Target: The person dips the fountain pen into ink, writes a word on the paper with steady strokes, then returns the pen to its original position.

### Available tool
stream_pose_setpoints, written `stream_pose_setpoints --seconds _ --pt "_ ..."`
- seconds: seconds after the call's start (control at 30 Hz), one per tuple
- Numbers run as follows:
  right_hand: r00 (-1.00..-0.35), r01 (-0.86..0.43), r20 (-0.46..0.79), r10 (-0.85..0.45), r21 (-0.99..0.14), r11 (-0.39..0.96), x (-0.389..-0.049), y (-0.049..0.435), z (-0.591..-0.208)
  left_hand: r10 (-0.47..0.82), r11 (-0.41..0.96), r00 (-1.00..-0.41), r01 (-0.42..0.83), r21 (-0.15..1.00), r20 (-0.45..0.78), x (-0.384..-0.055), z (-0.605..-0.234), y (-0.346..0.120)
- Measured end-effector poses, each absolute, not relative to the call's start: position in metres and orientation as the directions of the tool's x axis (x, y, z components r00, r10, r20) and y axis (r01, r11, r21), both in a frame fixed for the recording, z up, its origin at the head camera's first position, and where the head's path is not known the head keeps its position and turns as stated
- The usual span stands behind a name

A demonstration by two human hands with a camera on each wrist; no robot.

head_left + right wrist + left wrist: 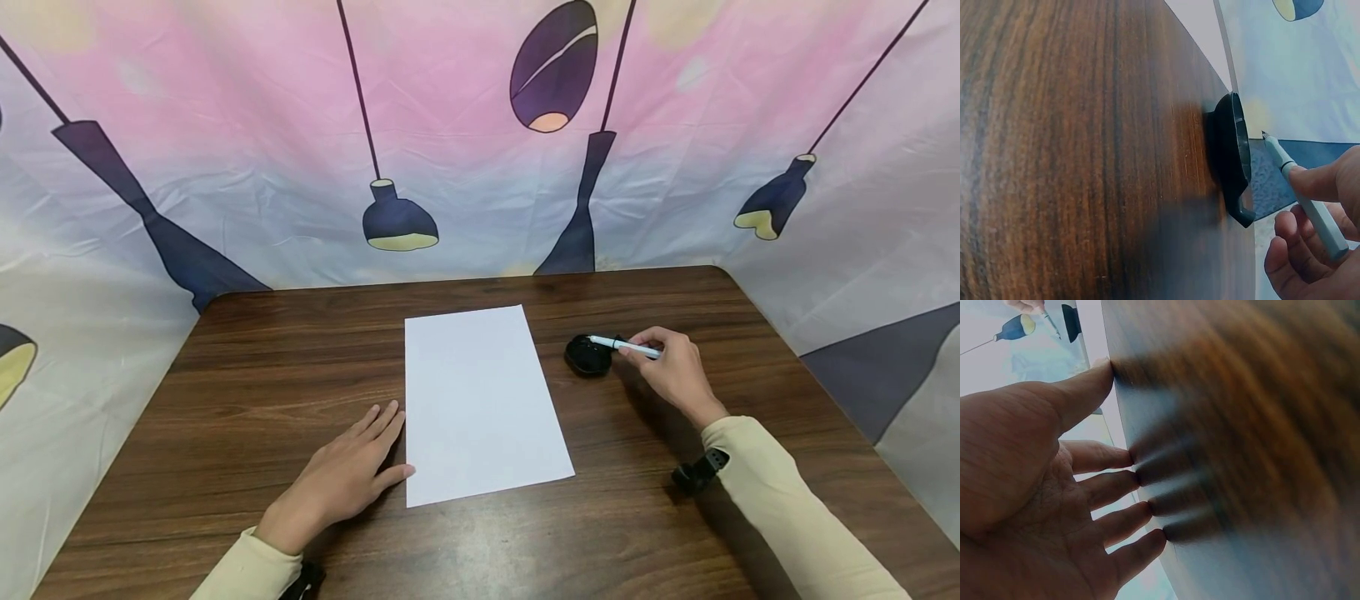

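Observation:
My right hand (673, 372) pinches a pale blue pen (626, 345) between thumb and fingers, its pointed dark nib toward the left. In the head view the nib end overlaps a small black dish (588, 357); the right wrist view shows the pen (1310, 203) above the dish (1232, 150), apart from it. A short handle sticks out of the dish. A blank white sheet of paper (480, 408) lies left of the dish. At its left edge my left hand (337, 475) rests with spread fingers, fingertips on the table and thumb tip at the paper's edge.
Everything lies on a dark wood-grain table (285, 375) with rounded far corners. Behind it and along both sides hangs a pastel cloth (480, 100) printed with hanging lamps. A dark wrist strap (701, 471) circles the right sleeve.

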State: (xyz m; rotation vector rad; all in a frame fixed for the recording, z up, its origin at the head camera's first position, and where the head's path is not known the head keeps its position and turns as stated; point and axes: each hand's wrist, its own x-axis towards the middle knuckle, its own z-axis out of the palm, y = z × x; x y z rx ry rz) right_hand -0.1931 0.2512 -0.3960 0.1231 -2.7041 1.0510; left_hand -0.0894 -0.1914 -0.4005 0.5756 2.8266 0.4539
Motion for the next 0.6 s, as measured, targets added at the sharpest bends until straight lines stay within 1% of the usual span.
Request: stream_pose_setpoints --seconds 0.6 --pt "-0.980 -0.166 0.196 -0.029 -0.732 0.661 -0.1920 0.2527 -0.3942 0.407 0.877 -0.900 0.338 0.343 -0.154 -0.0891 -0.4005 -0.1912"
